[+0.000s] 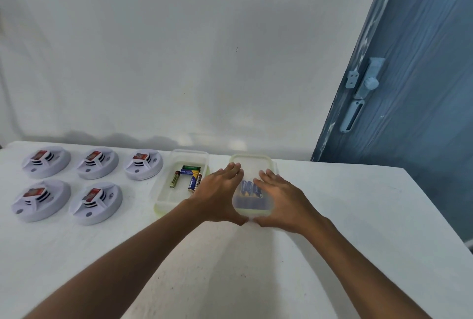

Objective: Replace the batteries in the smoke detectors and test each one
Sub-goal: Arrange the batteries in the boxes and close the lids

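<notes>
Looking down from the head camera, both hands are on the lidded container (252, 185) at the middle of the white counter (345, 216). Left hand (220, 195) lies along its left side, fingers (234, 168) straight and flat on the lid, thumb hooked round the near corner. Right hand (280, 198) mirrors it on the right side, fingers (268, 176) stretched over the lid, thumb at the near edge. Blue batteries (249, 188) show through the cloudy plastic between the two hands. Just beside it on the left sits an open container (166, 198) with loose batteries (188, 176) of mixed colours. Further left, five white smoke detectors (96, 202) lie in two rows, three at the back and two in front, each with a red-labelled block on top. A blue door (414, 88) stands at the right.
</notes>
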`<state>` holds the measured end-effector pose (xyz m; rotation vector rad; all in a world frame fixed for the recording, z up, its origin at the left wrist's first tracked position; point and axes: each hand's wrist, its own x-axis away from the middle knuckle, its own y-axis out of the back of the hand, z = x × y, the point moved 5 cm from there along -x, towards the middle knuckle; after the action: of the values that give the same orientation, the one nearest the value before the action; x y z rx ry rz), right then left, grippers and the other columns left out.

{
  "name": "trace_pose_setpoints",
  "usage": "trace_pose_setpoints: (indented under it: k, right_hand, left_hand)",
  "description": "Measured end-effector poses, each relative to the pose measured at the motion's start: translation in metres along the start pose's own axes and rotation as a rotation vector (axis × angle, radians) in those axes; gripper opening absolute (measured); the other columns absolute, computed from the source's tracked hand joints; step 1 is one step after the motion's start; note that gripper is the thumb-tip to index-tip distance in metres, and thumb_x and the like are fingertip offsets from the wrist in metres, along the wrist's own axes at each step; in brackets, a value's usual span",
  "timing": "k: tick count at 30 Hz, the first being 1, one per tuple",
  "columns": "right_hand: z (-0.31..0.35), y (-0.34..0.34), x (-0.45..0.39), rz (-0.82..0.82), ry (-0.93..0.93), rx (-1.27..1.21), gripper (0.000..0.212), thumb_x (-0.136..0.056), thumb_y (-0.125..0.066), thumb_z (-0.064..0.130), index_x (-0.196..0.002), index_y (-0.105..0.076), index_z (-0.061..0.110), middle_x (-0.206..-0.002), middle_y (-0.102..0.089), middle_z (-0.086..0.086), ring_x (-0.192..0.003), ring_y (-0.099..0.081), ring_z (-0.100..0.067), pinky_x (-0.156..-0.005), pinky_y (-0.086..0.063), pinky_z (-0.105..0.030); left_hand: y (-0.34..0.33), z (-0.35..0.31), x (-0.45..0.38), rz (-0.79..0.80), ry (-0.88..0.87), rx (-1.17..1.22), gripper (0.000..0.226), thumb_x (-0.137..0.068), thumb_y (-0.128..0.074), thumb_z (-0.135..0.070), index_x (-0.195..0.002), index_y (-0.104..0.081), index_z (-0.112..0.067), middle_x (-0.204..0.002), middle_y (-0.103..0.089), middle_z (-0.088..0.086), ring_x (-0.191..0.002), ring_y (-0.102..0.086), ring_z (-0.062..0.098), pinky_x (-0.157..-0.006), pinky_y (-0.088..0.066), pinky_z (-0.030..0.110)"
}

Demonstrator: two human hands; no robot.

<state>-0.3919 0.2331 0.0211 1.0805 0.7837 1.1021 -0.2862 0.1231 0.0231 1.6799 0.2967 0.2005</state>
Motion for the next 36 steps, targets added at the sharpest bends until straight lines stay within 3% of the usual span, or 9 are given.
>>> trace_pose_setpoints:
  k: [5, 8, 10, 15, 19, 23, 28, 32, 36]
  right_hand:
    - [0.0, 0.01, -0.002, 0.069, 0.003, -0.048, 0.09, -0.071, -0.071, 0.063, -0.146, -0.037, 0.027, -0.157, -0.026, 0.008, -0.145, -0.021, -0.014, -0.116, -0.021, -0.033]
    - [-0.008, 0.025, -0.019, -0.082, -0.053, -0.267, 0.047, -0.089, -0.06, 0.047, -0.129, -0.058, 0.022, -0.142, -0.048, 0.005, -0.133, -0.04, -0.017, -0.11, -0.031, -0.033]
    - [-0.008, 0.028, -0.039, -0.14, -0.06, -0.253, 0.037, -0.099, -0.046, 0.032, -0.133, -0.055, 0.021, -0.149, -0.042, 0.002, -0.139, -0.034, -0.019, -0.115, -0.025, -0.036]
    - [-0.006, 0.007, -0.068, 0.097, -0.067, -0.055, 0.046, -0.103, -0.025, 0.043, -0.146, -0.035, 0.033, -0.16, -0.017, 0.008, -0.148, -0.01, -0.021, -0.118, -0.002, -0.052]
    - [-0.015, 0.015, -0.056, 0.0, -0.1, 0.131, 0.055, -0.099, -0.023, 0.056, -0.145, -0.038, 0.028, -0.154, -0.033, 0.003, -0.137, -0.032, -0.026, -0.115, -0.019, -0.049]
    - [-0.024, 0.026, -0.034, -0.03, -0.169, 0.212, 0.065, -0.094, -0.025, 0.064, -0.142, -0.043, 0.024, -0.142, -0.044, -0.006, -0.126, -0.038, -0.027, -0.103, -0.036, -0.042]
    - [-0.018, 0.031, -0.021, 0.108, -0.118, 0.047, 0.092, -0.077, -0.054, 0.075, -0.151, -0.024, 0.029, -0.161, -0.01, 0.0, -0.147, -0.008, -0.024, -0.116, -0.02, -0.043]
    - [-0.013, 0.018, -0.023, 0.307, -0.053, -0.011, 0.114, -0.062, -0.076, 0.066, -0.152, -0.013, 0.036, -0.162, 0.01, 0.003, -0.147, 0.019, -0.024, -0.118, 0.002, -0.047]
    - [-0.015, 0.01, -0.026, 0.274, -0.042, -0.058, 0.112, -0.062, -0.08, 0.06, -0.151, -0.015, 0.035, -0.162, 0.009, 0.004, -0.147, 0.019, -0.021, -0.118, 0.003, -0.046]
  left_hand:
    - [-0.002, 0.001, 0.002, 0.022, 0.002, 0.054, 0.111, -0.068, -0.071, -0.065, -0.151, -0.021, -0.011, -0.162, -0.01, 0.007, -0.149, -0.005, 0.02, -0.119, -0.015, 0.033]
    - [-0.002, -0.002, 0.008, -0.008, -0.034, 0.108, 0.094, -0.071, -0.075, -0.055, -0.147, -0.035, -0.017, -0.159, -0.021, 0.007, -0.148, -0.013, 0.026, -0.118, -0.02, 0.041]
    - [-0.002, -0.009, 0.012, -0.073, -0.143, 0.08, 0.073, -0.071, -0.08, -0.045, -0.136, -0.053, -0.022, -0.152, -0.038, 0.01, -0.14, -0.031, 0.032, -0.111, -0.033, 0.048]
    - [-0.002, -0.005, 0.027, -0.121, -0.198, 0.041, 0.05, -0.078, -0.072, -0.035, -0.127, -0.06, -0.036, -0.147, -0.044, 0.007, -0.138, -0.036, 0.033, -0.108, -0.035, 0.053]
    - [0.005, 0.011, 0.033, -0.158, -0.093, 0.075, 0.047, -0.077, -0.052, -0.047, -0.121, -0.065, -0.037, -0.147, -0.045, 0.007, -0.142, -0.029, 0.033, -0.111, -0.02, 0.059]
    - [0.01, 0.02, 0.029, -0.183, -0.031, 0.093, 0.052, -0.081, -0.05, -0.059, -0.117, -0.069, -0.026, -0.143, -0.05, 0.01, -0.141, -0.034, 0.03, -0.113, -0.025, 0.059]
    - [0.02, 0.015, 0.012, -0.089, 0.031, 0.118, 0.071, -0.075, -0.068, -0.061, -0.133, -0.053, -0.021, -0.155, -0.031, 0.003, -0.147, -0.016, 0.018, -0.119, -0.008, 0.036]
    - [0.02, 0.008, 0.0, 0.121, 0.06, 0.131, 0.093, -0.07, -0.071, -0.064, -0.144, -0.036, -0.023, -0.161, -0.012, 0.005, -0.149, -0.001, 0.02, -0.119, -0.006, 0.041]
    - [0.026, 0.002, -0.004, 0.189, 0.06, 0.188, 0.089, -0.067, -0.078, -0.055, -0.14, -0.04, -0.021, -0.157, -0.025, 0.002, -0.144, -0.018, 0.019, -0.114, -0.019, 0.033]
